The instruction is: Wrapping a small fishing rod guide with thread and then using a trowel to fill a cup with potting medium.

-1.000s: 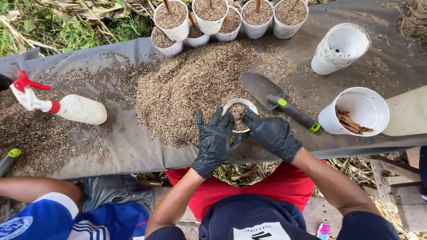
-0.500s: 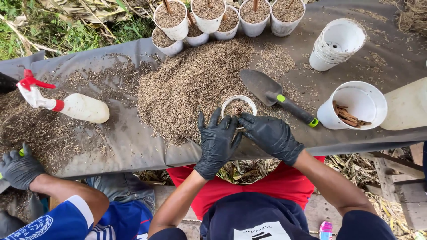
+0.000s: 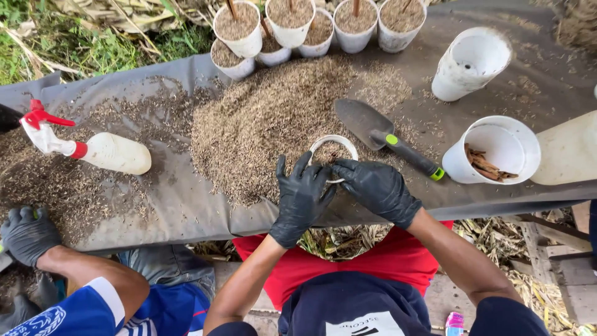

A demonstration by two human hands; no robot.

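The left hand (image 3: 303,198) and right hand (image 3: 375,188) are covering the near rim of the small white pot (image 3: 334,151); the frame's right edge is cutting off a pale container (image 3: 569,149); a co-worker's gloved hand (image 3: 28,234) is hiding whatever it is gripping.

A spray bottle (image 3: 99,149) lies at left on the dark sheet (image 3: 186,205). A trowel (image 3: 385,137) rests right of centre. Filled pots (image 3: 311,25) line the top edge; two white cups (image 3: 485,99) sit at right.
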